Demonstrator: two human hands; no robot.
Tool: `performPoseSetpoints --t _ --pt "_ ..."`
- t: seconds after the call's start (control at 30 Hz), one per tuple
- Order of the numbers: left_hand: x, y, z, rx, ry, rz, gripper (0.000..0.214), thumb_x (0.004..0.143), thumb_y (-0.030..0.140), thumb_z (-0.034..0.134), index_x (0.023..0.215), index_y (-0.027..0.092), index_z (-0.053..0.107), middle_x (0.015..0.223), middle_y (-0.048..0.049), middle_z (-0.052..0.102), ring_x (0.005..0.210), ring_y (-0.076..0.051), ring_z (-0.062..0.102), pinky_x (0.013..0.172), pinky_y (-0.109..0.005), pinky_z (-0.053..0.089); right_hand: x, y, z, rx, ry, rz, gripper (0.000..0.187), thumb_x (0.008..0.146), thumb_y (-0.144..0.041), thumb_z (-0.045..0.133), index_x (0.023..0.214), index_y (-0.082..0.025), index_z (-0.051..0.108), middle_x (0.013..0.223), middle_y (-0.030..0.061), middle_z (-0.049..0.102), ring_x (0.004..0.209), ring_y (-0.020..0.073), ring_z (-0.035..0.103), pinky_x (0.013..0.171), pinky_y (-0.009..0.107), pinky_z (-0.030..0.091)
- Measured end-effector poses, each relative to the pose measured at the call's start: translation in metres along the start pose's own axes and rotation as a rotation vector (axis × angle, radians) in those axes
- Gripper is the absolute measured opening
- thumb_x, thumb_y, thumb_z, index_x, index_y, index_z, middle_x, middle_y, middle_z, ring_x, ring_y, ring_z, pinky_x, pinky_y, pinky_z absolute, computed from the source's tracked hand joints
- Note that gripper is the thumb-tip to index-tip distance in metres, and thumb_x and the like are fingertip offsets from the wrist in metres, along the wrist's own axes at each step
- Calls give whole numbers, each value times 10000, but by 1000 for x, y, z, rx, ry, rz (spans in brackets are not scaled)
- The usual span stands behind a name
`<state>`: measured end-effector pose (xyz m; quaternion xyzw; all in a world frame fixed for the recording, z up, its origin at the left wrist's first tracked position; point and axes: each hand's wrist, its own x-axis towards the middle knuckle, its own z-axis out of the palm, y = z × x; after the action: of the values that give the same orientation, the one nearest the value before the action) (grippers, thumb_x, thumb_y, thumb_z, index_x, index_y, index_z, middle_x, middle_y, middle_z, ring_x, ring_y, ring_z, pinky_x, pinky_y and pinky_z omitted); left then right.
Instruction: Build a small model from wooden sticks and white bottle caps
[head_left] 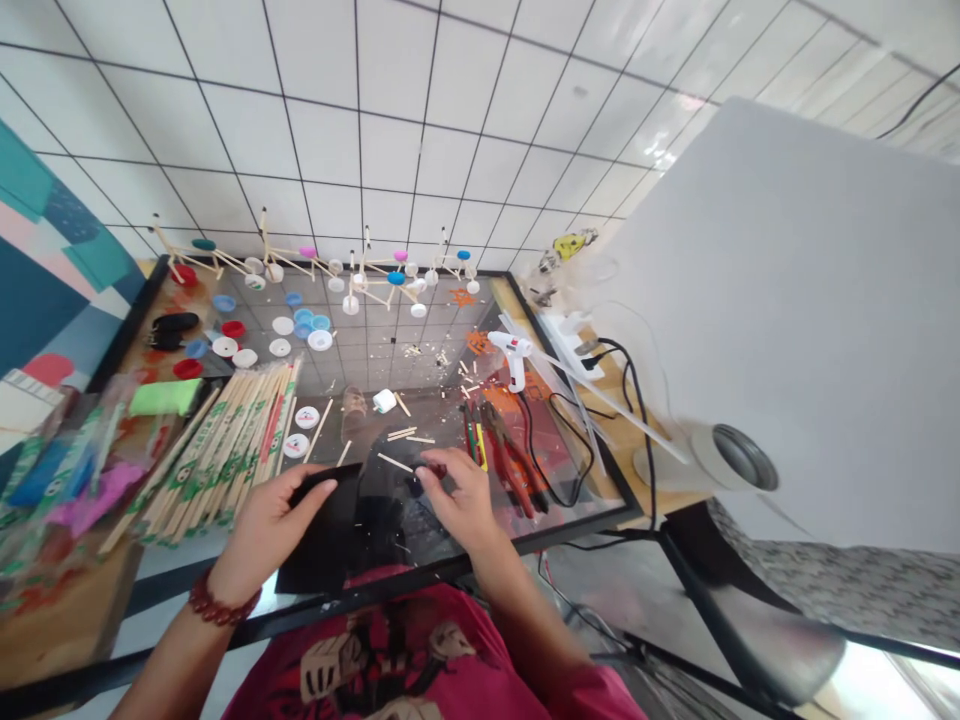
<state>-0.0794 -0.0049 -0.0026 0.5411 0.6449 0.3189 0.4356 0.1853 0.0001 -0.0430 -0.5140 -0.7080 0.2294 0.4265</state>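
Observation:
My left hand [277, 520] pinches the top edge of a black sheet [322, 540] between thumb and fingers. The sheet lies partly on the dark glass tabletop near its front edge. Thumb and forefinger of my right hand [457, 495] come together around a small black piece [415, 486], just right of the sheet. Short thin sticks [395, 462] lie beyond my right hand, along with a white roll-shaped piece [384, 401]. Two white discs with printing [297, 445] are beyond my left hand.
Wrapped chopsticks [225, 450] fill the left side. Bottle caps [303, 322] and several stick-built models with cap wheels [375, 280] stand at the back. To the right are a white glue gun [514, 358], a cutter [478, 440], red-handled pliers [517, 470] and a cable [570, 500].

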Motion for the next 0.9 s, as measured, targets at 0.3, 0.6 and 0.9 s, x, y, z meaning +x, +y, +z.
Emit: performPoseSetpoints --t 0.3,0.6,0.9 --pt "16 2 -15 142 97 10 524 761 634 731 1073 215 780 1013 -86 827 999 -326 751 881 -390 591 9 5 9 -238 -2 -75 134 983 -237 617 975 -271 746 899 82 752 854 255 704 795 431 551" --pt "24 11 33 -407 -377 -150 506 731 624 816 934 161 800 870 -97 808 789 -259 737 760 -380 605 5 -15 5 159 -136 -16 319 956 -475 670 1182 -255 711 897 68 737 788 221 685 742 359 585" --pt "15 9 25 -420 -425 -137 382 830 557 750 840 180 810 812 -61 792 757 -251 701 750 -380 578 7 -10 16 386 -191 206 318 946 -501 684 968 -202 789 685 7 695 571 138 581 560 272 521"
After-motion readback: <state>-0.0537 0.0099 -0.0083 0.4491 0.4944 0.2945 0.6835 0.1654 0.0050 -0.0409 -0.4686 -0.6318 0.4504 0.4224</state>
